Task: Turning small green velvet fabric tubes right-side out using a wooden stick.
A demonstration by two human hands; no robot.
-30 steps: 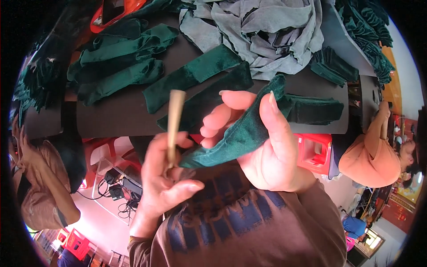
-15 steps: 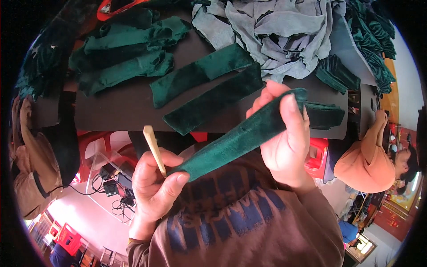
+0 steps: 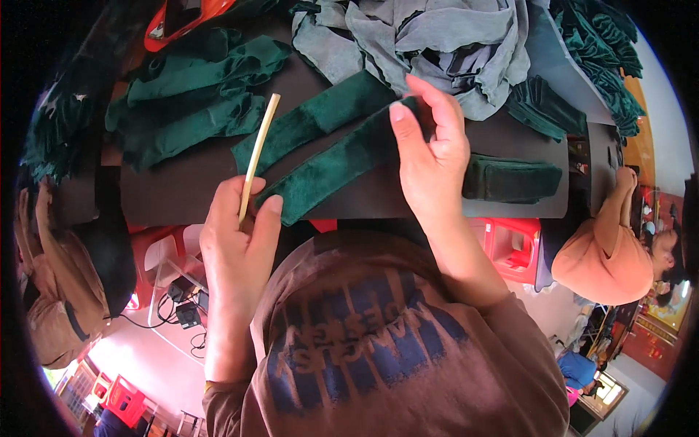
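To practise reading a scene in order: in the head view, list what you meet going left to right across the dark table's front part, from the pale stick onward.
Pale stick in the left hand → long green velvet strip → right hand pinching the strip's far end → folded green velvet piece → person in an orange top beyond the table.

Dark tabletop (image 3: 182, 193) ran across the upper frame, its near edge bent by the lens. Heap of grey fabric (image 3: 437, 36) sat at the far side, piles of green velvet pieces (image 3: 189, 95) at far left, more green cloth (image 3: 597, 51) at far right. Orange object (image 3: 182, 18) lay at the top edge. Red plastic stool (image 3: 510, 244) stood under the table, another red stool (image 3: 156, 251) to the left. Floor (image 3: 153, 349) was pale, pinkish, brightly lit. Black cables and plugs (image 3: 182, 309) lay on it. Red crate (image 3: 120, 400) stood lower left. A person in an orange shirt (image 3: 604, 262) sat at right.
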